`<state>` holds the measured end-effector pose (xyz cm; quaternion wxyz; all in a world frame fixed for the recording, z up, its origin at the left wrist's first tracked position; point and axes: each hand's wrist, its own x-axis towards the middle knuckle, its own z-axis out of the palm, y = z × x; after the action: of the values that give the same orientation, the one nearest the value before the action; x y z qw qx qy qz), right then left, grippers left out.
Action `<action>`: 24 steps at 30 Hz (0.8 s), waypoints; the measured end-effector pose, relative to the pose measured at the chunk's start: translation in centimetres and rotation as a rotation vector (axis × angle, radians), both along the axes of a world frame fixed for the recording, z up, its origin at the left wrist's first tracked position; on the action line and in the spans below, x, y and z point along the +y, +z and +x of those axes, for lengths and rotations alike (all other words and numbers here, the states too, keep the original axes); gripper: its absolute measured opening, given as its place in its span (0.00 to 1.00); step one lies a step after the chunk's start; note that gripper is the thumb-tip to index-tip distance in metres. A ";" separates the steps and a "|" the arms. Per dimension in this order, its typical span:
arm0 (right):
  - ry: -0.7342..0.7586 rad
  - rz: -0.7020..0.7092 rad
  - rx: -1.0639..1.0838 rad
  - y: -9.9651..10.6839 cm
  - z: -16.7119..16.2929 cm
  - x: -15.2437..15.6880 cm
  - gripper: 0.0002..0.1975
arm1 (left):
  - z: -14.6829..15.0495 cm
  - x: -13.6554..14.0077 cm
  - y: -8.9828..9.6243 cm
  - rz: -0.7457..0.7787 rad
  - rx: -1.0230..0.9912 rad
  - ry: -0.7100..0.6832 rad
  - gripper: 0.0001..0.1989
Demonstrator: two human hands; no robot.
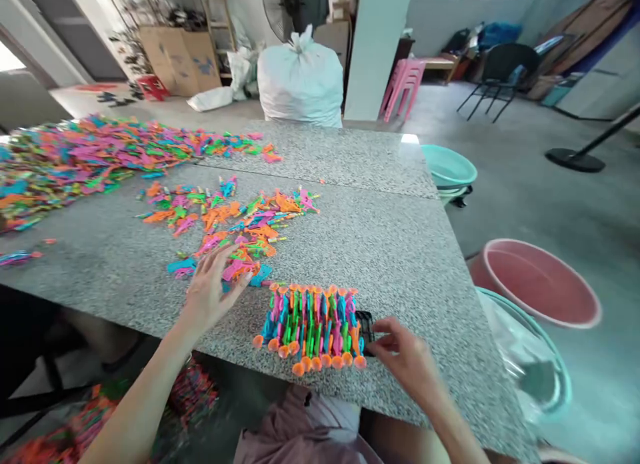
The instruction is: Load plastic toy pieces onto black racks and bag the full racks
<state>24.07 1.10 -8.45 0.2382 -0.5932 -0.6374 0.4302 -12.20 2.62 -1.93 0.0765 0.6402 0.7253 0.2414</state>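
the speckled table (370,231) spans the middle of the frame, with a big heap (100,151) of bright plastic pieces at upper left and a smaller spread (260,217) left of centre. the packed row (315,327) sits at lower centre. my left hand (210,294) is at the spread's near edge, thumb and fingers apart; my right hand (407,351) is at the black rack (367,324), though i can't tell whether its fingers grip. i judge this step as reaching for loose pieces; the next move calls for a clean pinch.
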 end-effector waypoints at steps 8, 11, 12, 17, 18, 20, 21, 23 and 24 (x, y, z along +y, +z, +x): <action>-0.097 0.076 0.029 0.4 0.8 3.4 0.11 | 1.4 3.4 -8.3 -0.052 -0.003 -0.078 0.26; -0.114 0.098 0.036 1.3 -0.1 4.2 0.09 | 3.5 6.3 -7.9 -0.015 -0.041 -0.193 0.16; -0.114 0.101 0.039 1.5 -0.2 4.4 0.08 | 4.0 7.4 -7.6 -0.003 -0.059 -0.221 0.15; -0.109 0.121 0.030 1.8 -0.2 5.0 0.06 | 4.6 12.5 -4.8 0.072 -0.210 -0.300 0.15; -0.119 0.136 0.040 1.9 -0.3 5.3 0.06 | 4.6 13.4 -3.8 0.093 -0.253 -0.288 0.17; -0.146 0.185 0.072 2.4 -0.9 6.5 0.08 | 4.7 14.8 -1.4 0.115 -0.357 -0.268 0.23; -0.160 0.217 0.094 2.9 -1.4 7.3 0.09 | 5.1 15.3 -0.2 0.108 -0.412 -0.277 0.27; -0.173 0.276 0.154 4.3 -3.0 9.2 0.15 | 6.4 15.8 2.2 0.062 -0.518 -0.339 0.32; -0.171 0.293 0.196 5.1 -4.0 10.2 0.19 | 7.3 15.8 3.2 0.031 -0.562 -0.383 0.34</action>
<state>20.03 11.26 -3.35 0.4185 -0.5595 -0.6141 0.3670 -4.87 18.39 1.27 0.3076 0.6742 0.5389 0.4005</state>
